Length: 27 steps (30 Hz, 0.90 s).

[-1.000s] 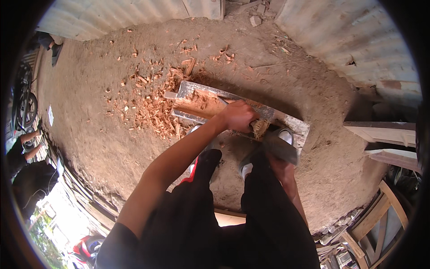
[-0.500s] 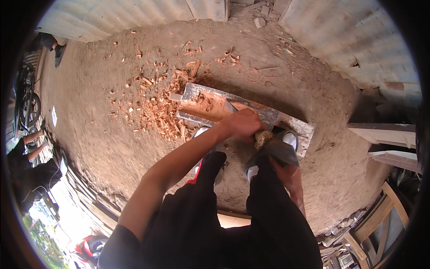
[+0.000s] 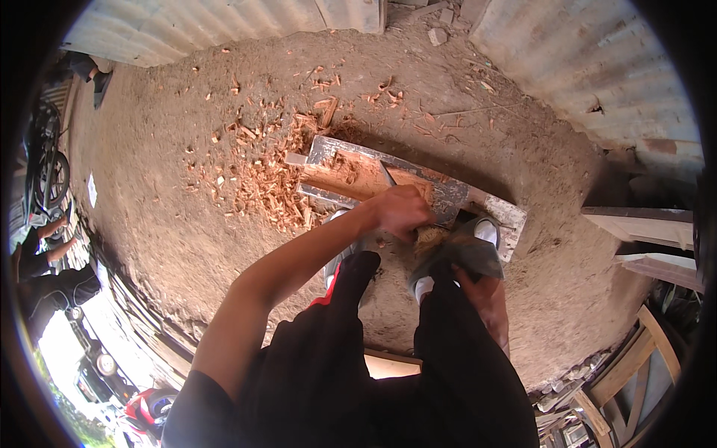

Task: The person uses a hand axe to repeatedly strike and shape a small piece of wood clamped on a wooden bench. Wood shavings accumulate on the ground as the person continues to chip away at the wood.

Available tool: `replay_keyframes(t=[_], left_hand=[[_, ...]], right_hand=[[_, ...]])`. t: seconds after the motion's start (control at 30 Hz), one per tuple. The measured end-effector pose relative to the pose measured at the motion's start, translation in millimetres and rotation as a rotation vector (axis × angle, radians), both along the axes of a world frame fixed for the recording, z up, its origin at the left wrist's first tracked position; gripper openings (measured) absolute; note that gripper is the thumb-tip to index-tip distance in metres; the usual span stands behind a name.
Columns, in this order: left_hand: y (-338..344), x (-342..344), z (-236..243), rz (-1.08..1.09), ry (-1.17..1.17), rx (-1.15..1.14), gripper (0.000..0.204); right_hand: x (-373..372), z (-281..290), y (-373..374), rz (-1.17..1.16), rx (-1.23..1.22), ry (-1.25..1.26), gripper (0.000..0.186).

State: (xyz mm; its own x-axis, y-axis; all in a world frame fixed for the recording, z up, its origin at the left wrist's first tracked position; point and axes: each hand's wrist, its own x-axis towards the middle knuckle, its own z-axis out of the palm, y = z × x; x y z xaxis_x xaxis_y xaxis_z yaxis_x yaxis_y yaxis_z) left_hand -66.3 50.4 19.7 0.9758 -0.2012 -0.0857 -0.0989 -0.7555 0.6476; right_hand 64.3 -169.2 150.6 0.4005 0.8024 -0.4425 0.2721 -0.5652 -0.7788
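My left hand point(image 3: 405, 212) is closed around a chisel point(image 3: 388, 175). Its metal blade slants down into the reddish, cut-out hollow of a worn, painted piece of wood point(image 3: 504, 216). A frayed handle end point(image 3: 428, 240) sticks out behind the fist. My right hand point(image 3: 485, 297) grips a broad, dark grey tool, smeared by motion, which looks like a mallet point(image 3: 474, 256); its head is close to the frayed handle end. The grip itself is partly hidden by the tool and my leg. My sandaled feet point(image 3: 487, 231) are against the near side of the wood.
Wood chips point(image 3: 276, 194) are heaped left of the wood and scattered on the dirt floor. Corrugated metal sheets point(image 3: 590, 67) border the far side. Wooden frames point(image 3: 635, 358) stand at the right. At the left are a motorcycle point(image 3: 51, 168) and another person point(image 3: 45, 269).
My left fist and the chisel's handle end have shifted slightly left and toward me, while the blade stays in the hollow. The dark tool and my right hand have moved slightly.
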Motion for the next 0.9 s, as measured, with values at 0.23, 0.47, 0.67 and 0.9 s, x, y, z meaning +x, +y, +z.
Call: replay_keyframes(t=[0.23,0.47,0.67,0.9], left_hand=[[-0.5,-1.2,-7.8,0.072,-0.150,-0.095,0.043],[0.5,-6.8,-16.0,0.023,-0.158,-0.086,0.043],[0.1,-3.8,-22.4,-0.036,-0.120,-0.049,0.047],[-1.9,5.7,-19.9,0.039,-0.195,-0.034,0.041]], right_hand=[[-1.9,-2.8,-4.5,0.056,0.024,-0.059,0.028],[-2.3,-3.4,1.6,0.009,0.003,-0.047,0.025],[-0.6,-20.8,-12.7,0.065,0.029,-0.131,0.024],[1.9,-39.2,-21.0,-0.046,0.106,0.166,0.025]])
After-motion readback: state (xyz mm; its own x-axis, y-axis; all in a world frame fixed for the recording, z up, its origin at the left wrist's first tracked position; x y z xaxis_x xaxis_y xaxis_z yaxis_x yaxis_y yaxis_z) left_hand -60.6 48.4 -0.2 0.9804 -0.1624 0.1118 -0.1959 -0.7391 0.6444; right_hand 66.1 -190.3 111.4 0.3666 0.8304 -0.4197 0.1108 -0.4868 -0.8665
